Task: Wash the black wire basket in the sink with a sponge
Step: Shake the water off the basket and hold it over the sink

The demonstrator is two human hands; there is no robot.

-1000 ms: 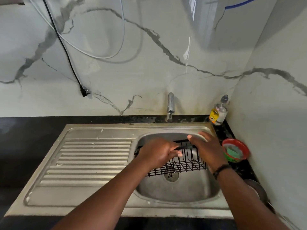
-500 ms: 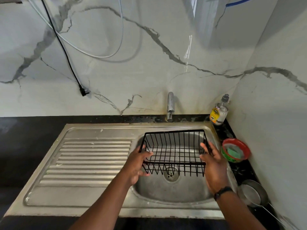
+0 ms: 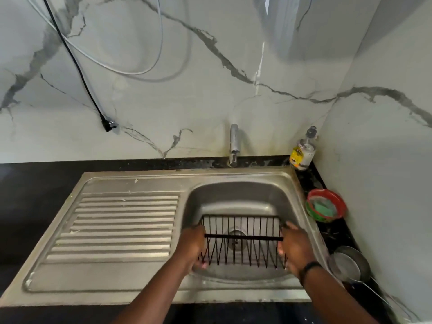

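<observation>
Black wire, held at both ends, filled the lower middle of the head view: the black wire basket (image 3: 243,239) sat low in the steel sink (image 3: 236,195), over the drain. The left hand (image 3: 192,246) gripped its left end with curled fingers, and the right hand (image 3: 293,249) gripped its right end in the same way. Half a second earlier the basket was higher and nearer to the tap (image 3: 233,146), with its open side turned more to the camera; now it had come down and closer to the lower edge of the frame, tilted forward. This meant, I think, that the basket was only being placed for washing. The tap showed no water running, and the green sponge (image 3: 323,206) lay untouched in the red bowl (image 3: 313,197) at the right of the frame, so scrubbing was not yet begun.
</observation>
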